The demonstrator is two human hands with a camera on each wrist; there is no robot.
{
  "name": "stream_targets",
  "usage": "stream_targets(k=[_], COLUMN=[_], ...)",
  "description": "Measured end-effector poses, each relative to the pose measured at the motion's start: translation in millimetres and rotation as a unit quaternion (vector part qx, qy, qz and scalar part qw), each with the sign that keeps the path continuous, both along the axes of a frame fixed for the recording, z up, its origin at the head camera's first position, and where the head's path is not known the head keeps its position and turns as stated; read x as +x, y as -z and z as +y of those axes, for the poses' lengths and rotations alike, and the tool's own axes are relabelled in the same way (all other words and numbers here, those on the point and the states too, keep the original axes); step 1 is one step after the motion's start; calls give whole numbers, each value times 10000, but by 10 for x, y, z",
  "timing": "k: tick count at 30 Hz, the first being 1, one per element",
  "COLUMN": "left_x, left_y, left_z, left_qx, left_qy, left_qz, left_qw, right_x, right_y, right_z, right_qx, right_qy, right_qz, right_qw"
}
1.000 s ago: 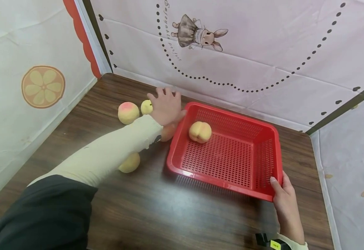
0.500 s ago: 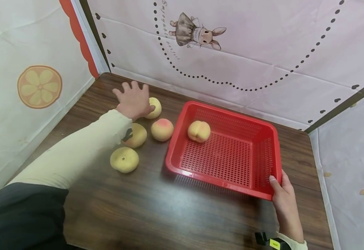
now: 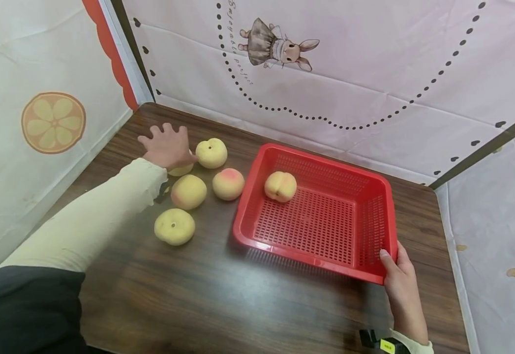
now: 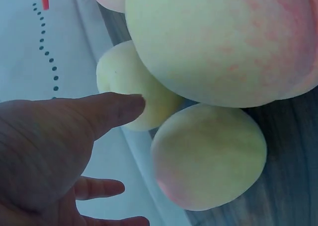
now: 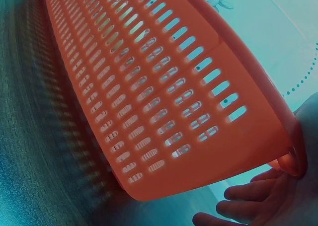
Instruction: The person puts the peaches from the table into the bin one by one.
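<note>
My left hand (image 3: 168, 147), fingers spread, is over a peach (image 3: 181, 170) at the back left of the table and partly hides it. In the left wrist view the thumb (image 4: 117, 109) reaches out near a peach (image 4: 208, 156), with the other fingers apart below. Around that hand lie more peaches: a yellow one (image 3: 211, 153) behind, a pink-topped one (image 3: 228, 184), another (image 3: 189, 191) and a flat-looking one (image 3: 175, 226) in front. My right hand (image 3: 401, 282) grips the red plastic basket (image 3: 310, 265) at its front right corner, thumb over the rim. One peach (image 3: 280, 187) sits inside it.
The dark wooden table (image 3: 222, 305) carries everything. A printed white cloth wall (image 3: 350, 73) rises right behind the basket, with further cloth on the left (image 3: 9, 187) and right (image 3: 496, 236) sides.
My left hand has moved left, away from the basket, to a peach at the back left, uncovering the other peaches on the table. The right hand stays on the basket.
</note>
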State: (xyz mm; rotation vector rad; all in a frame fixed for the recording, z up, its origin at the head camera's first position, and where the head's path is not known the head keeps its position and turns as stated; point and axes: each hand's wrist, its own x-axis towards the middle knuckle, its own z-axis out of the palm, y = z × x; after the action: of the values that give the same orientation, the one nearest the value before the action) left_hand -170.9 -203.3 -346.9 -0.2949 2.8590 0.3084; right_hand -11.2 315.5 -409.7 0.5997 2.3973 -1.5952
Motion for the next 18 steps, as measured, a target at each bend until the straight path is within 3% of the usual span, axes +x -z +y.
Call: stream_targets(k=[10,18], left_x=[-29,-133], left_y=[119,182], left_z=[-102,-166], left_qx=[282,480], left_qy=[122,657], left_qz=[-461,-701], left_qw=[9985,9942], right_x=[5,1], right_y=[21,5], right_z=[4,0], right_qx=[5,40], right_qy=[-37,-58], right_qz=[112,161], right_qw=[9999,9998])
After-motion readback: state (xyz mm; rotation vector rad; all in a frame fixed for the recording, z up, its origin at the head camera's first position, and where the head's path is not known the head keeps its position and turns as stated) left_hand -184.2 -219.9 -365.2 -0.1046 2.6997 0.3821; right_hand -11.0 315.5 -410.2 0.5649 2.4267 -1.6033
